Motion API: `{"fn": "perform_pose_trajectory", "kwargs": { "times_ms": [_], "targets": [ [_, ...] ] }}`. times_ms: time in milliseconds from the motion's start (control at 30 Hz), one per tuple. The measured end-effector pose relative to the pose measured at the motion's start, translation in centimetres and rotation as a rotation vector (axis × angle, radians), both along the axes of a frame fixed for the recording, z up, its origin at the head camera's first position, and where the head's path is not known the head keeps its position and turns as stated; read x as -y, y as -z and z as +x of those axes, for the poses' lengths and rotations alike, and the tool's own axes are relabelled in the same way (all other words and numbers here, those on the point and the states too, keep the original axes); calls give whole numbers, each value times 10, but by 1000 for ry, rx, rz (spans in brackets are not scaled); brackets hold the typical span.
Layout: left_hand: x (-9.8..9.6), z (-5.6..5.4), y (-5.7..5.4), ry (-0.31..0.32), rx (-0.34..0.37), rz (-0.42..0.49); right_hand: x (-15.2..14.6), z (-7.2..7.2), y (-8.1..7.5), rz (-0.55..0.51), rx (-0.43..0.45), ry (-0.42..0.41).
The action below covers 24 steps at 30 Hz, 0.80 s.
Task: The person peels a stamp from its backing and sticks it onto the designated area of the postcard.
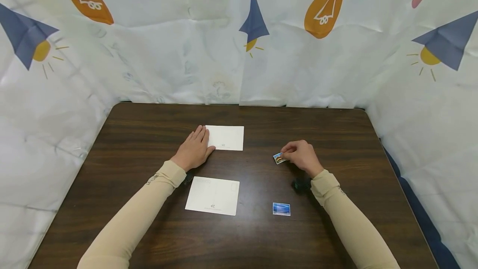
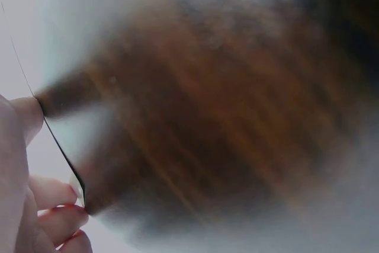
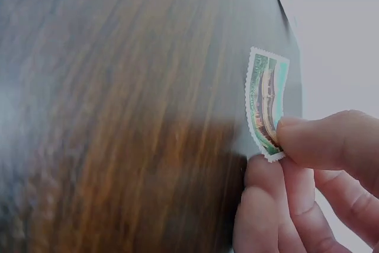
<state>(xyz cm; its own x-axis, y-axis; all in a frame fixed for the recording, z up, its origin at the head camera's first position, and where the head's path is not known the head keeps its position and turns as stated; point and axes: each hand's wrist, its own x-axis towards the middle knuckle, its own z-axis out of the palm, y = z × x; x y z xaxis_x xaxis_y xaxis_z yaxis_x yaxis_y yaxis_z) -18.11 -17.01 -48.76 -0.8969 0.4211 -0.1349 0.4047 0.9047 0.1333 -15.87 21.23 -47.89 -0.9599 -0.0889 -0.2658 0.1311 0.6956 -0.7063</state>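
My left hand [image 1: 193, 147] rests on the left edge of the far white postcard [image 1: 228, 138]. Its fingers lie straight along that edge, with the thumb at the near corner. In the left wrist view the fingers [image 2: 62, 223] stand at the card's edge. Between thumb and fingers my right hand [image 1: 300, 155] pinches a small postage stamp [image 3: 266, 99] with a perforated white border and a coloured picture. The stamp bends slightly in the right wrist view, and its lower end is covered by the thumb.
A second white postcard [image 1: 213, 196] lies nearer on the dark wooden table [image 1: 149, 132]. To its right lies a blue stamp [image 1: 281, 209]. A white curtain [image 1: 209, 61] printed with lamps surrounds the table.
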Motion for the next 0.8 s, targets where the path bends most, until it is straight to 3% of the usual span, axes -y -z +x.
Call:
{"fn": "perform_pose_trajectory", "kwargs": {
  "times_ms": [267, 800],
  "targets": [
    [0, 2, -2, -6, 27, 26, -6, 2, -1, -29, -2, -2],
    [-1, 4, -7, 7, 5, -1, -8, 3, -1, -176, 12, 24]
  ]
}}
